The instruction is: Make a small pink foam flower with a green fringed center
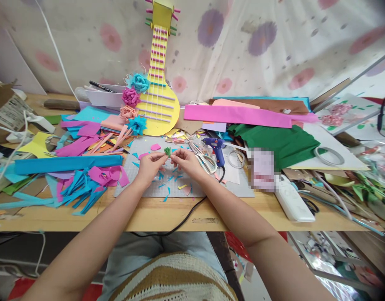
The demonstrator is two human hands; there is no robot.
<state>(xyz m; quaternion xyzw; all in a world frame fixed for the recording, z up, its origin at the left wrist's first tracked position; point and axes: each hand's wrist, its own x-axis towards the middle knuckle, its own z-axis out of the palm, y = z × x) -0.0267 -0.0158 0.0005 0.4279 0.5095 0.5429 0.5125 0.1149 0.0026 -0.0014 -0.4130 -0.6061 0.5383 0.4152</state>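
My left hand (150, 165) and my right hand (186, 161) meet over a grey cutting mat (195, 190) at the middle of the wooden table. Both pinch a small green rolled paper piece (167, 151) between their fingertips, the left from the left side, the right from the right. Small blue and pink paper scraps lie on the mat under the hands. Scissors (202, 159) lie just right of my right hand, and a blue glue gun (216, 149) stands beyond them, its black cord running off the table's front edge.
A yellow paper guitar (159, 83) with paper flowers leans on the cloth backdrop. Blue and pink paper strips (82, 179) pile up at the left; pink (236, 115) and green sheets (280, 142) lie at the right. A white power strip (294, 202) and a tape ring (333, 156) sit right.
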